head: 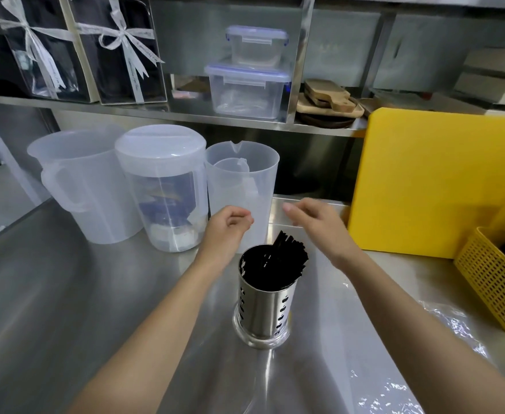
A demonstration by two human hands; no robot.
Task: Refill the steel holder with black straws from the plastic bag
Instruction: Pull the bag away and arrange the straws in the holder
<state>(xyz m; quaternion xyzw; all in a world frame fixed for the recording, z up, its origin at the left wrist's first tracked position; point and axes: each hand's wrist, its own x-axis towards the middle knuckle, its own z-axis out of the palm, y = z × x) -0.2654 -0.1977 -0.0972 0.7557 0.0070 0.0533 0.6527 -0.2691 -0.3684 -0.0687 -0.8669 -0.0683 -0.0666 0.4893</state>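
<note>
A perforated steel holder [263, 309] stands upright on the steel counter, near the middle. Black straws [287, 255] lean inside it, their tops sticking out toward the right rim. My left hand [227, 225] hovers just above and to the left of the holder, fingers loosely curled with nothing visible in them. My right hand [314, 222] hovers above and to the right, fingers apart and empty. A clear plastic bag [442, 333] lies flat on the counter at the right, under my right forearm.
Three translucent plastic jugs [161, 186] stand behind the holder. A yellow cutting board [436, 180] leans at the right, a yellow perforated basket [496, 282] beside it. The shelf above holds clear boxes [245, 88], wooden boards and ribboned gift boxes.
</note>
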